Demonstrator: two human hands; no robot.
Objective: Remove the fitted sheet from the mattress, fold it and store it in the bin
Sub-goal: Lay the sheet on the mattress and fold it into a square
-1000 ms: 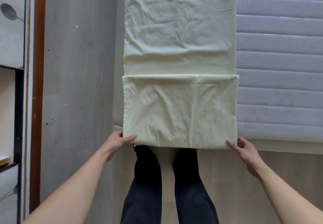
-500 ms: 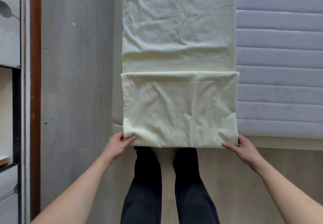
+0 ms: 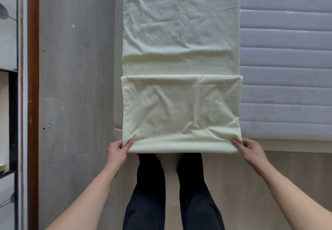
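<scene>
The pale yellow fitted sheet (image 3: 181, 37) lies as a long folded strip along the left side of the grey quilted mattress (image 3: 285, 71). Its near end is folded back over itself, making a doubled panel (image 3: 181, 109) at the mattress's near edge. My left hand (image 3: 118, 149) pinches the panel's near left corner between thumb and fingers. My right hand (image 3: 248, 149) pinches the near right corner the same way. The fabric bunches slightly at both corners. No bin is in view.
I stand at the foot of the mattress, my dark trouser legs (image 3: 170, 193) on a beige floor. A grey panel (image 3: 75, 86) with a brown wooden strip (image 3: 33, 86) runs along the left. A shelf unit (image 3: 9, 122) stands at the far left.
Both hands closed from resting at the panel's near corners to pinching them. The near edge has lifted and bunched a little, and the view moved slightly closer.
</scene>
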